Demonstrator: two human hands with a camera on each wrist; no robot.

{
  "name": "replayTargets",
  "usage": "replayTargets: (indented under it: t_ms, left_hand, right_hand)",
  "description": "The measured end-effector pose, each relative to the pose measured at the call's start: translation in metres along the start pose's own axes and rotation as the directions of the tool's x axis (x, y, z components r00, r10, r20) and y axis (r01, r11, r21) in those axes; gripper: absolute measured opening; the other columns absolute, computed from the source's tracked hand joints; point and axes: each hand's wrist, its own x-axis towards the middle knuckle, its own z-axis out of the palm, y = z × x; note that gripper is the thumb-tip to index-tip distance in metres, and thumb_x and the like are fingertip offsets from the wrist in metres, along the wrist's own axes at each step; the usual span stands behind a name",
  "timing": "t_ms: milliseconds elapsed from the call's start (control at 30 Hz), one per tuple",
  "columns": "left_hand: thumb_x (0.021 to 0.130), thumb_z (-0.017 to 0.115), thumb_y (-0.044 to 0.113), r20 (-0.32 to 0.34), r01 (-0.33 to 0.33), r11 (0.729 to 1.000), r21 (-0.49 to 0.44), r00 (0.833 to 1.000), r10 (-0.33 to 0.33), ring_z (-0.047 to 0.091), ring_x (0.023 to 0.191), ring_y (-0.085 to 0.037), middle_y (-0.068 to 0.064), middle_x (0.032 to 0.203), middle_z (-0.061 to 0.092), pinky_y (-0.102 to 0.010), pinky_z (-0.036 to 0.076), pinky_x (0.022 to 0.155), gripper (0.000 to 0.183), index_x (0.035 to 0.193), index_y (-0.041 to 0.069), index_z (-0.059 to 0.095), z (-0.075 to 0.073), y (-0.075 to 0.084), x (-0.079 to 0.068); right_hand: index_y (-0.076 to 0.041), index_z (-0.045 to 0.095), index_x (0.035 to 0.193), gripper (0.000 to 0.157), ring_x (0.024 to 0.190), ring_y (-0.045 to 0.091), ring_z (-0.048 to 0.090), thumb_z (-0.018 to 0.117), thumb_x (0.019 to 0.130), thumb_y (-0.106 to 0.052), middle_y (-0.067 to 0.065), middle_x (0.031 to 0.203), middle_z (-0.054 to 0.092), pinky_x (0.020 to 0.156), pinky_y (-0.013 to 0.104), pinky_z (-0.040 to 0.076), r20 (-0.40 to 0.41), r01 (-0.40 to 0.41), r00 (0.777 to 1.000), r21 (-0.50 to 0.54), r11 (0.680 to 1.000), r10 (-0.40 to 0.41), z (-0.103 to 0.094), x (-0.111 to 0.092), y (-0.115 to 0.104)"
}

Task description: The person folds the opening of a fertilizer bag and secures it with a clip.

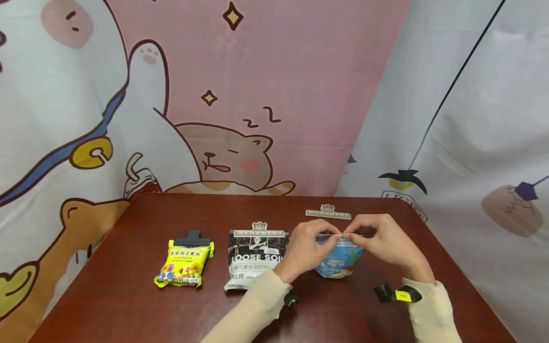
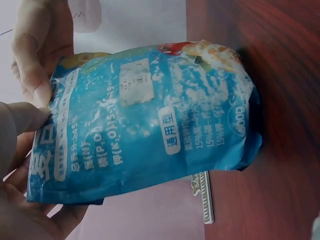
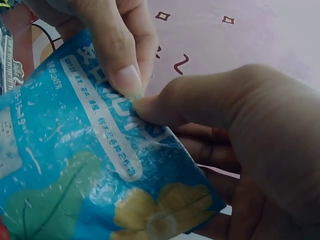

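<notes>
A blue plastic fertilizer bag point(image 1: 340, 259), with white Chinese print and a flower picture, is held upright over the right part of the table. My left hand point(image 1: 306, 245) pinches its top edge between thumb and fingers. Close beside it, my right hand point(image 1: 388, 238) pinches the same edge, the two thumbs nearly meeting at the middle. The right wrist view has the right thumb point(image 3: 165, 102) pressed on the front of the bag's top, with the fingers behind. White granules show through the blue bag point(image 2: 135, 120) in the left wrist view.
Behind the bag lies a loose metal clip point(image 1: 328, 213) with a piano-key pattern. To the left stands a black-and-white soil bag point(image 1: 253, 264) closed by a similar clip point(image 1: 259, 232). Farther left lies a yellow bag point(image 1: 185, 264) with a black clip point(image 1: 192, 239). A printed curtain point(image 1: 300, 95) hangs behind the table.
</notes>
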Motion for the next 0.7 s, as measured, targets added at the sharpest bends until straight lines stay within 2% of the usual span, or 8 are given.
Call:
replayTargets:
  t_ms: [200,400,567,700]
  left_hand:
    - [0.097,0.073,0.021,0.047,0.015,0.998,-0.067,0.999,-0.012,0.069,0.088,0.003,0.008,0.093,0.078,-0.011,0.051,0.081,0.006,0.098,0.018,0.078,-0.0052,-0.0073,0.0023]
    - [0.097,0.073,0.021,0.067,0.03,0.993,-0.112,0.998,-0.022,0.068,0.085,0.0,0.005,0.092,0.078,-0.013,0.051,0.078,0.008,0.097,0.016,0.079,-0.0073,-0.0079,0.0037]
    - [0.095,0.074,0.019,0.072,0.067,0.989,-0.13,0.996,-0.058,0.066,0.079,0.0,0.004,0.09,0.079,-0.014,0.05,0.074,0.007,0.096,0.016,0.08,-0.0085,-0.0053,0.0036]
    - [0.096,0.074,0.021,0.092,0.087,0.985,-0.15,0.993,-0.074,0.065,0.076,0.001,0.003,0.091,0.08,-0.016,0.052,0.072,0.009,0.097,0.015,0.08,-0.0098,-0.0068,0.0036]
  right_hand:
    - [-0.029,0.078,0.091,0.014,0.079,0.004,0.067,0.079,0.091,-0.015,-0.013,0.089,0.075,0.07,0.027,0.058,0.008,-0.036,0.999,-0.027,0.999,0.036,-0.0045,-0.0012,0.0036]
    - [-0.031,0.077,0.09,0.016,0.077,0.004,0.066,0.079,0.091,-0.015,-0.015,0.087,0.075,0.066,0.028,0.057,-0.001,-0.011,1.0,-0.035,0.999,0.011,-0.0059,-0.0013,0.0059]
    - [-0.031,0.078,0.088,0.017,0.074,0.004,0.064,0.079,0.091,-0.015,-0.016,0.087,0.075,0.061,0.028,0.055,-0.025,0.014,1.0,-0.035,0.999,-0.015,-0.0047,-0.0009,0.0053]
    - [-0.03,0.079,0.089,0.016,0.074,0.003,0.064,0.08,0.09,-0.014,-0.016,0.087,0.075,0.062,0.027,0.055,-0.032,0.015,0.999,-0.032,0.999,-0.016,-0.0038,-0.0009,0.0062]
